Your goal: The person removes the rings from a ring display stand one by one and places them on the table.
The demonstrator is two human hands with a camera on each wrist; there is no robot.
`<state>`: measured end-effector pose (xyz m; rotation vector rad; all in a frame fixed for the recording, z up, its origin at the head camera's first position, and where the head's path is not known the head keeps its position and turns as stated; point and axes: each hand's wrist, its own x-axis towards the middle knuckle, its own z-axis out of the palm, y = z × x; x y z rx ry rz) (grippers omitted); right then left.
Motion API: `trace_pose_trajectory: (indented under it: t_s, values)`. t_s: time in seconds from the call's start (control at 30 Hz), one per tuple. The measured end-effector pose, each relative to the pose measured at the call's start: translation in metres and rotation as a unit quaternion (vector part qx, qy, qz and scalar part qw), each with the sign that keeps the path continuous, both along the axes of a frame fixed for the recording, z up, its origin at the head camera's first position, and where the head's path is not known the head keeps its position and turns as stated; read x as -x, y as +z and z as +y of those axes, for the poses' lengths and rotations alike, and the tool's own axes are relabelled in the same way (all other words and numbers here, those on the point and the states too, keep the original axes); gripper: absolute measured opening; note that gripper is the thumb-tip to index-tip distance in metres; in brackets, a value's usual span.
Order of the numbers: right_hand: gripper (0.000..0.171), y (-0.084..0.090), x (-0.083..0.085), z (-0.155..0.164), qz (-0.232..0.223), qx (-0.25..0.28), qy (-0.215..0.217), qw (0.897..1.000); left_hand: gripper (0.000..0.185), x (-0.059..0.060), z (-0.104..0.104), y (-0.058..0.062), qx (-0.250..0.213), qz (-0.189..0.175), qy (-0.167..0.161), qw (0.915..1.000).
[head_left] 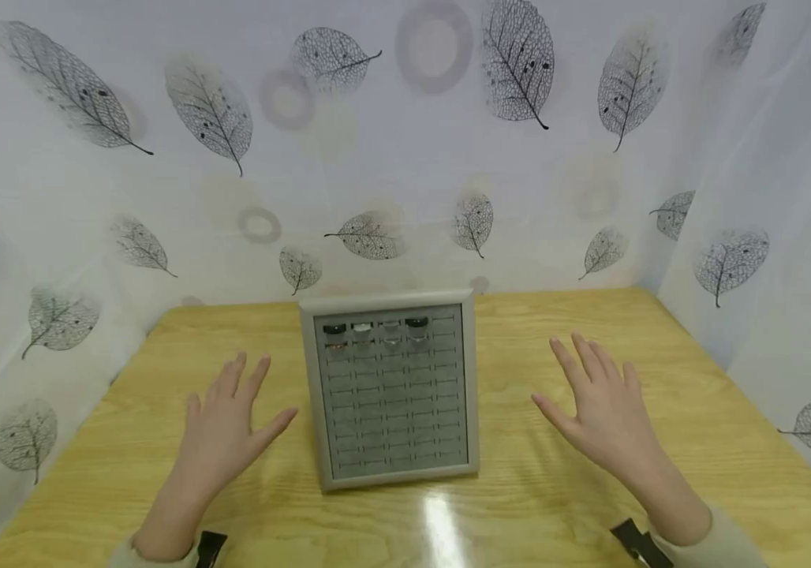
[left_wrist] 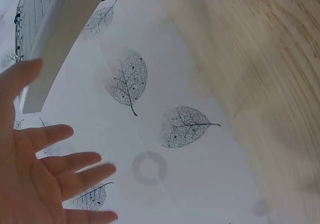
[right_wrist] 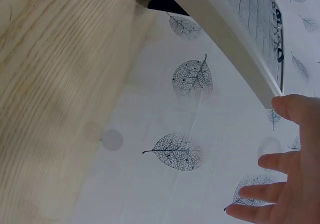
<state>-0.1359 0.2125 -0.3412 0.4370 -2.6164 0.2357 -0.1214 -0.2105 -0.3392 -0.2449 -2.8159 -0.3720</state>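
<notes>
A framed ring display board [head_left: 397, 410] with a grey slotted face leans upright in the middle of the table. Its top row holds several rings, among them a black ring [head_left: 416, 323], a white ring [head_left: 361, 327] and a dark ring [head_left: 334, 329] at the left end; the lower slots hold none. To the left of the board hovers my left hand [head_left: 217, 434], fingers spread and apart from the frame. On the other side my right hand [head_left: 600, 418] is likewise spread, holding nothing. Both wrist views show the board's pale side edge [left_wrist: 60, 49] beyond the thumb.
The light wood table [head_left: 519, 505] reaches back to a white cloth [head_left: 412, 158] printed with grey leaves, which also hangs along both sides. Dark straps [head_left: 640, 544] sit at the wrists, by pale sleeves.
</notes>
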Motion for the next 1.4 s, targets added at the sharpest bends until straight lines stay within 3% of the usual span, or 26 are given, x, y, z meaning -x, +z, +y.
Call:
trace_pose_trajectory:
  t_s: [0.1, 0.17, 0.43, 0.6, 0.7, 0.9, 1.13, 1.23, 1.4]
  values:
    - [0.062, -0.001, 0.002, -0.001, 0.047, 0.026, 0.029, 0.998, 0.067, 0.001, 0.001, 0.001, -0.004, 0.040, -0.004, 0.9992]
    - [0.056, -0.001, 0.003, -0.002, 0.075, 0.039, 0.045, 0.995, 0.061, 0.000, 0.001, 0.001, -0.011, 0.045, -0.003, 0.9989]
    - [0.040, 0.000, 0.004, -0.004, 0.138, 0.050, 0.069, 0.987, 0.052, -0.002, 0.005, 0.005, -0.051, 0.003, 0.010, 0.9986]
    - [0.043, 0.003, 0.006, -0.006, 0.158, 0.056, 0.081, 0.983, 0.049, 0.000, 0.009, 0.006, -0.092, 0.017, -0.016, 0.9955]
    - [0.044, 0.006, 0.010, -0.010, 0.174, 0.065, 0.106, 0.977, 0.049, 0.004, 0.012, 0.006, -0.138, 0.015, -0.044, 0.9894]
    - [0.045, 0.013, 0.023, -0.027, 0.198, 0.101, 0.182, 0.958, 0.054, 0.017, 0.016, 0.004, -0.263, -0.033, -0.084, 0.9605]
    - [0.043, 0.025, 0.037, -0.050, 0.191, 0.122, 0.262, 0.938, 0.059, 0.035, 0.016, -0.005, -0.380, -0.107, -0.118, 0.9112]
    - [0.043, 0.028, 0.044, -0.059, 0.185, 0.124, 0.284, 0.932, 0.059, 0.040, 0.015, -0.009, -0.412, -0.131, -0.134, 0.8915]
    - [0.038, 0.031, 0.055, -0.069, 0.160, 0.133, 0.317, 0.925, 0.057, 0.045, 0.014, -0.015, -0.439, -0.170, -0.157, 0.8684]
